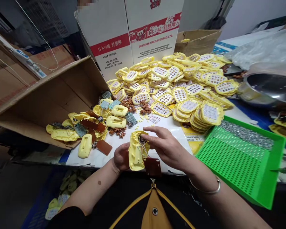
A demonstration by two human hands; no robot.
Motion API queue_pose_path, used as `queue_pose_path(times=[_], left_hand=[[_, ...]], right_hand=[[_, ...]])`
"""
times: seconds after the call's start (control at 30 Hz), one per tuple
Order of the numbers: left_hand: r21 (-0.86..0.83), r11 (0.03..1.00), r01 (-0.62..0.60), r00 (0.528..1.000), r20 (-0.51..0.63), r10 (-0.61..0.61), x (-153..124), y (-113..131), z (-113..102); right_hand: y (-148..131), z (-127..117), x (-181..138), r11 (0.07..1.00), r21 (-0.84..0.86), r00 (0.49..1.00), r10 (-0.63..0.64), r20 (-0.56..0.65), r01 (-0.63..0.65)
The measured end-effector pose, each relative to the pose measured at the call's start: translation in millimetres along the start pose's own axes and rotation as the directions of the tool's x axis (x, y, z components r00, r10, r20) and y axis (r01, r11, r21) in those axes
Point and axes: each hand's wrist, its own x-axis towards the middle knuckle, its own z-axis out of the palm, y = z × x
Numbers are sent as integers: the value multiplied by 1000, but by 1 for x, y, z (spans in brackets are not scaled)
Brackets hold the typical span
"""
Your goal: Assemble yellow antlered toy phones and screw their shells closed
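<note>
My left hand (120, 157) grips a yellow plastic shell (135, 151) from below, held upright near my chest. A small round speaker (142, 139) sits at the shell's top, and thin wires run from it to a brown circuit board (152, 166) hanging below. My right hand (165, 144) rests on the shell's upper right side, its fingertips pinched at the speaker. Just beyond lies a loose group of yellow shells (116, 121) with more brown boards and speakers on white paper (124, 140).
A large heap of yellow keypad covers (181, 82) fills the middle of the table. A green perforated tray (238, 156) with small metal screws lies right. An open cardboard box (50, 98) lies tipped at left, white cartons (133, 35) behind, a metal bowl (269, 87) far right.
</note>
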Motion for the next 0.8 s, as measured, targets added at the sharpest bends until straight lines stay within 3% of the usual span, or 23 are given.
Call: queue_pose_path(times=[0.1, 0.3, 0.5, 0.8], left_hand=[[0, 999, 34, 999, 4, -34, 1, -2, -1], [5, 1000, 17, 999, -36, -16, 2, -3, 0], [19, 1000, 19, 1000, -7, -19, 2, -2, 5], [50, 998, 38, 998, -53, -35, 3, -1, 4]], right_hand=[[-2, 1, 1, 1000, 1, 999, 26, -43, -26], [-6, 9, -1, 958, -287, 993, -40, -113, 6], [-6, 11, -1, 978, -206, 966, -74, -249, 22], [-6, 14, -2, 913, -384, 977, -192, -96, 141]])
